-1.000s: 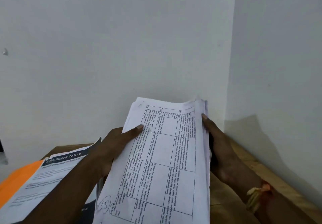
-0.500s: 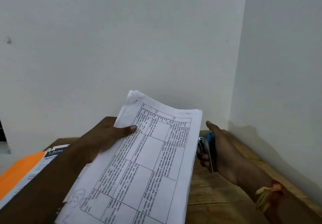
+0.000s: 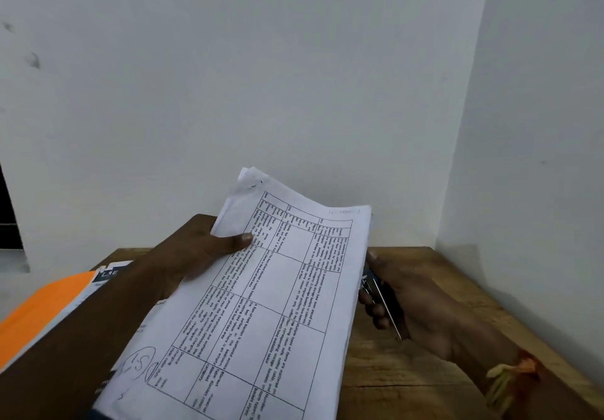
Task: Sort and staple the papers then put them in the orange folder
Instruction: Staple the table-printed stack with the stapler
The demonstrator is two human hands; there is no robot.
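My left hand (image 3: 192, 256) grips a stack of white papers (image 3: 271, 315) printed with a table, thumb on top near the upper left corner, holding it tilted above the table. My right hand (image 3: 411, 305) is to the right of the stack, fingers curled round a stapler (image 3: 382, 298) with a dark body and metal base. The stapler sits close to the right edge of the papers; whether it touches them is unclear. The orange folder (image 3: 45, 308) lies at the left on the table, partly under other sheets and my left arm.
A wooden table (image 3: 425, 380) fills the corner between two white walls. A printed booklet with a dark header (image 3: 108, 272) lies on the orange folder at the left. Bare wood shows to the right of and below my right hand.
My right hand let go of the stack's right edge and now holds the stapler beside it. My left hand swung the papers left and lower, tilting them.
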